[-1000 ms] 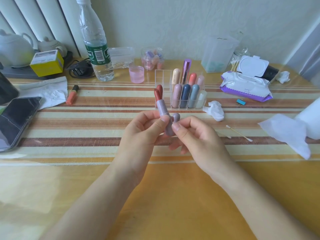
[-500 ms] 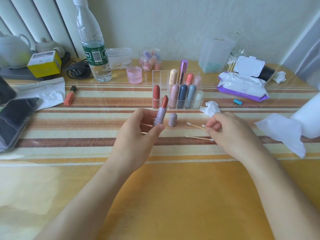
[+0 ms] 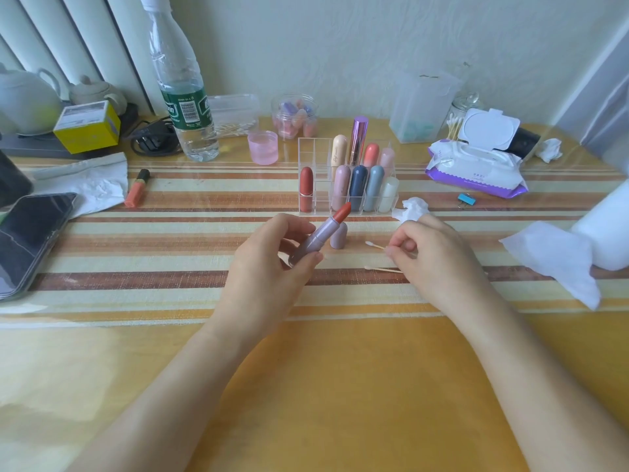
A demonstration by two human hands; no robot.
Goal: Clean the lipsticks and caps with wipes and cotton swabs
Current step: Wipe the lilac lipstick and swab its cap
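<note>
On the striped table [image 3: 170, 281], your left hand [image 3: 262, 274] grips the uncapped lipstick [image 3: 316, 240], your right hand [image 3: 439, 264] pinches a cotton swab [image 3: 374, 246] short of it, its cap [image 3: 338, 238] stands behind, so swabbing looks unstarted, with the clear rack [image 3: 316, 155] of lipsticks beyond likely awaiting cleaning.

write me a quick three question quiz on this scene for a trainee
1. True or false: the lipstick held in the left hand is closed.
2. What does the right hand pinch? A: a phone. B: a cotton swab. C: a binder clip.
3. Fill in: the mauve cap stands upright on the ____.
Key: 1 false, its red bullet shows; 2 B; 3 table.
</note>
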